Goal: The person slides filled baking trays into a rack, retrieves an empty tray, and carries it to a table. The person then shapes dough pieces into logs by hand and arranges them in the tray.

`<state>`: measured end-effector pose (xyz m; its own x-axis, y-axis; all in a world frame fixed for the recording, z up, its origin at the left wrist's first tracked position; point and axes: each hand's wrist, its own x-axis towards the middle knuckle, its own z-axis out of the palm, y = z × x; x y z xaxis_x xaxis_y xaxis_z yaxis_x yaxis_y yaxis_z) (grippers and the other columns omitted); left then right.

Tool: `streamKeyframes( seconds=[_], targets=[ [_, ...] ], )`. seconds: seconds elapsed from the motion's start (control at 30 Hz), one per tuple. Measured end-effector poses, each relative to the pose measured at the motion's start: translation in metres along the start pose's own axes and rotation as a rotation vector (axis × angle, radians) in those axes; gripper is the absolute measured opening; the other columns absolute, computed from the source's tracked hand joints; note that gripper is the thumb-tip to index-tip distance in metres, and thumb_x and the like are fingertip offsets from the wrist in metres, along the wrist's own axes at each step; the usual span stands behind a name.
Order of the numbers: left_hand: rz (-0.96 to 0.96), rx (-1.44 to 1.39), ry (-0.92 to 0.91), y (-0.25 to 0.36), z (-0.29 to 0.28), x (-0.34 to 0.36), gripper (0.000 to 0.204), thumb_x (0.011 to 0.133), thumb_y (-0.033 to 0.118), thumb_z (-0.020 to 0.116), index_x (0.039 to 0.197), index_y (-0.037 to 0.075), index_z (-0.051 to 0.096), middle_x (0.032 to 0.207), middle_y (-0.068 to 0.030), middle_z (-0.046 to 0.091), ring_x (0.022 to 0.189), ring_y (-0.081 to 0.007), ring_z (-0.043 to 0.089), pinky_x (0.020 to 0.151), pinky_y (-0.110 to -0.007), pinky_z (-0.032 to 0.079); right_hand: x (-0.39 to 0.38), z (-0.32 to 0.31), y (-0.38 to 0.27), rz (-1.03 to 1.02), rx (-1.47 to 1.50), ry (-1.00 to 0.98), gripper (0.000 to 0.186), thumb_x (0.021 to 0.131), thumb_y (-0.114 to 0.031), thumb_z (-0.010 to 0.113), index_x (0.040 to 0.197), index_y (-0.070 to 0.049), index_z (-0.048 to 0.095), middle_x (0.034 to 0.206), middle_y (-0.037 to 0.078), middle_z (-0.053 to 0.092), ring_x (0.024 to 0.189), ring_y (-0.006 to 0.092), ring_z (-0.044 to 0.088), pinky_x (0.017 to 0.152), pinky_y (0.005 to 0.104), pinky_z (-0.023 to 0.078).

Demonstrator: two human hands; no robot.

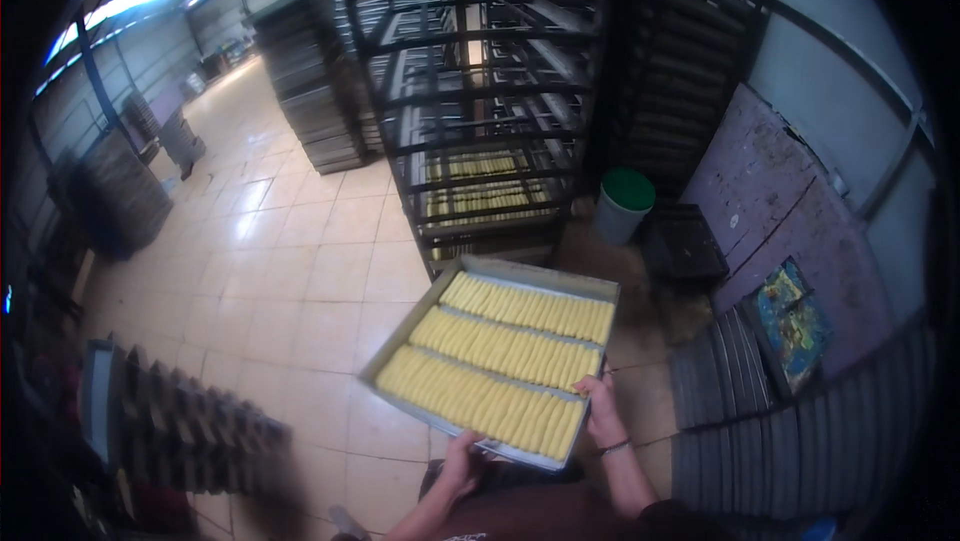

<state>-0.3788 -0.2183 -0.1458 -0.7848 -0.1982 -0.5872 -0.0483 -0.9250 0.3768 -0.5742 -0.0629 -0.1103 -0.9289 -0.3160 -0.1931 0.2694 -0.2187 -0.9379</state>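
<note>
We find the left hand [462,459] and right hand [602,409], fingers [586,383] pinching the tray [540,278], which bears three rows of yellow sticks [512,343].

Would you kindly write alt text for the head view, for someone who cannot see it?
The person's left hand and right hand hold a metal tray of yellow sticks in three rows. Beyond stands a dark rack with similar sticks low down, near a green-lidded bucket.
</note>
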Motion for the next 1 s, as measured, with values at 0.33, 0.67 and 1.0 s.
streamKeyframes(
  seconds=[0.33, 0.67, 1.0],
  targets=[
    [0.317, 0.133, 0.144, -0.010, 0.135, 0.068, 0.053, 0.081, 0.008, 0.056, 0.128, 0.007, 0.033, 0.119, -0.0103, 0.047, 0.104, -0.0237, 0.053, 0.089, -0.039, 0.047, 0.160, -0.037, -0.055, 0.067, -0.062, -0.244, 0.054, 0.066, -0.005, 0.057, 0.119, -0.004, 0.048, 0.100, 0.006, 0.057, 0.093, 0.0169, 0.053, 0.085, 0.0287, 0.043],
    [0.500, 0.151, 0.240, 0.048, 0.073, 0.256, 0.033, 0.080, 0.020, 0.054, 0.107, 0.001, 0.053, 0.092, -0.0091, 0.057, 0.086, -0.0202, 0.056, 0.078, -0.036, 0.046, 0.310, 0.032, -0.027, 0.095, -0.024, -0.361, 0.075, 0.062, 0.010, 0.052, 0.130, -0.012, 0.029, 0.114, 0.009, 0.048, 0.099, 0.0217, 0.050, 0.073, 0.0297, 0.050],
    [0.041, 0.106, 0.108, 0.023, 0.049, 0.317, 0.042, 0.090, 0.029, 0.045, 0.115, -0.003, 0.051, 0.109, -0.0165, 0.058, 0.099, -0.0273, 0.057, 0.088, -0.039, 0.044, 0.373, 0.018, -0.010, 0.093, -0.348, -0.247, 0.070, 0.066, 0.004, 0.054, 0.132, -0.007, 0.032, 0.116, 0.011, 0.048, 0.092, 0.0200, 0.054, 0.078, 0.0321, 0.049]
  ],
)
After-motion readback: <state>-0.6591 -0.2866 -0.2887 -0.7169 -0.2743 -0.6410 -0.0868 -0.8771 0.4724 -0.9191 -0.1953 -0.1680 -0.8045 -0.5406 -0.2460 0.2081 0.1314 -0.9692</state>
